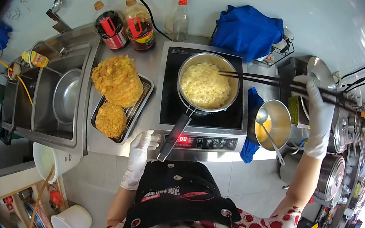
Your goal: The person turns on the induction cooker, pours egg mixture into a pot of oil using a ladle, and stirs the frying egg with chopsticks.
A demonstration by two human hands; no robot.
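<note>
My right hand (317,101), in a white glove, grips a pair of long dark chopsticks (270,80). Their tips reach into the saucepan (234,93), at the edge of a pale yellow, bubbly mass of food (204,85). The saucepan stands on a black-topped induction cooker (174,73), its handle (175,136) pointing toward me. Left of that handle, my gloved left hand (143,142) is by the cooker's front edge, fingers loosely bent and apart, holding nothing. Golden fried pieces (119,82) lie on a rack tray (143,104) to the left.
On the right, a metal bowl (285,123) holds yellow liquid and a ladle (270,132). Behind the tray stand two sauce bottles (111,26) and a clear glass bottle (181,21). A sink (53,129) is at far left; a blue cloth (249,30) covers a rack at the back.
</note>
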